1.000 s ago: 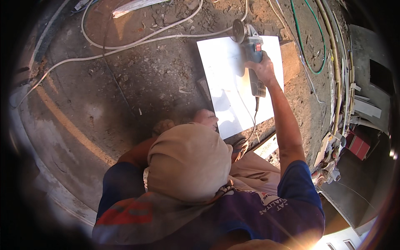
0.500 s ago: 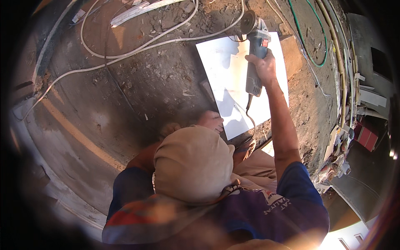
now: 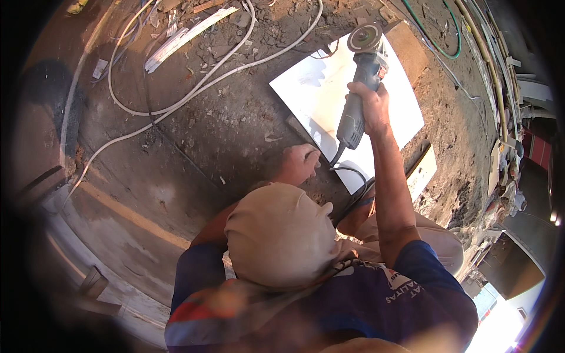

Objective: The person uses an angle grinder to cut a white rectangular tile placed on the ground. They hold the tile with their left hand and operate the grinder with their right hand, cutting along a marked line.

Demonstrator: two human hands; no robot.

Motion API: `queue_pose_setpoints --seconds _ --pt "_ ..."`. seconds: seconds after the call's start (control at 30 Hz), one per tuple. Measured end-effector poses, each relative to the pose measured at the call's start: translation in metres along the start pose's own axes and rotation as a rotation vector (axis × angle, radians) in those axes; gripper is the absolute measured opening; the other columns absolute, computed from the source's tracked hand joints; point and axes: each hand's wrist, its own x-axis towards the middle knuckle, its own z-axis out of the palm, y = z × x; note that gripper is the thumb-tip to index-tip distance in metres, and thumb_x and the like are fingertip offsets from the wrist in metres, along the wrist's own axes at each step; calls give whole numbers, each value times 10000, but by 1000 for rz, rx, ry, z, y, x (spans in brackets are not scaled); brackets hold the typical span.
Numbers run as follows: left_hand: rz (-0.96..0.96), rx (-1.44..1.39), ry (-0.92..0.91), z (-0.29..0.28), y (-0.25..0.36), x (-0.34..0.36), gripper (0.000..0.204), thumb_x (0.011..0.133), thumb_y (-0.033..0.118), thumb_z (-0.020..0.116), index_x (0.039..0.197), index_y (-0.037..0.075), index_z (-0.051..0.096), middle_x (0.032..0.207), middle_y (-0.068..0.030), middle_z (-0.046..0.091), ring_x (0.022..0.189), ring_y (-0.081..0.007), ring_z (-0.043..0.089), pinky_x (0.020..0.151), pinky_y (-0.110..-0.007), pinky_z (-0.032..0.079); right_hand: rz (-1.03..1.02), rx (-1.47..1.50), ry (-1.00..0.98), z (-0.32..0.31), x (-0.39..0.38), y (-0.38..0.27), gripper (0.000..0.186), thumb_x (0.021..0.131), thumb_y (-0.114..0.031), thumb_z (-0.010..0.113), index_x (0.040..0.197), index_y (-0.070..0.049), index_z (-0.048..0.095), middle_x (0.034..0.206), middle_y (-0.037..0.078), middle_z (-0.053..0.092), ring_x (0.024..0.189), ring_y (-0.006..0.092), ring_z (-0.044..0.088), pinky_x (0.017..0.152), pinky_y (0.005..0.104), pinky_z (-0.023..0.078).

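Observation:
My right hand (image 3: 374, 106) wraps round the body of an angle grinder (image 3: 353, 120). Its round disc (image 3: 364, 37) points to the far side, flat face turned up. Beneath the tool lies a white sheet (image 3: 403, 115), with bright sunlight and shadows across it. A dark power cord (image 3: 352, 170) runs from the grinder's rear over the sheet's near corner. Beside the sheet's left edge is my left hand (image 3: 296, 165), fingers loosely bent and apart, with nothing visible in them. Its forearm is partly hidden behind a rounded beige cloth shape (image 3: 279, 238).
A pale hose or cable (image 3: 197, 91) loops over the dirt ground at left and far. A white-painted strip of wood (image 3: 185, 40) lies at far left. A brown board (image 3: 411, 52) sits beside the sheet's far right edge. A green hose (image 3: 450, 56) curves at far right.
The grinder has turned so its disc face shows more. My left hand has come off the sheet's near corner and shifted beside its left edge. The whole view has swung slightly.

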Motion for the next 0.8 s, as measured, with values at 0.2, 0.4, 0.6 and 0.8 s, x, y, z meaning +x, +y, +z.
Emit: queue_pose_setpoints --seconds 0.2,0.4,0.6,0.8 --pt "387 141 820 -46 -15 41 377 935 131 572 1265 -52 585 1113 -222 692 1000 -297 690 834 -364 547 -30 -212 -31 -9 36 -10 573 722 -176 755 1159 93 502 886 160 618 733 239 644 641 363 559" --pt "277 154 753 -21 -9 69 429 891 183 620 1222 -89 615 1172 -271 660 1075 -365 653 927 -413 502 -168 -486 36 -12 65 0 573 697 -200 784 1126 100 550 921 169 651 774 255 655 687 366 546" --pt "289 90 758 -20 2 65 391 859 161 626 1133 -117 646 1092 -281 683 1057 -379 657 943 -423 491 -210 -617 53 -18 79 14 604 679 -228 807 1121 112 576 947 197 674 805 256 671 720 371 546" --pt "246 137 784 -22 8 62 389 843 167 631 1122 -104 656 1082 -276 684 1037 -376 662 926 -418 498 -193 -657 31 -13 78 16 593 693 -251 814 1106 105 579 920 185 678 792 256 670 725 378 547"
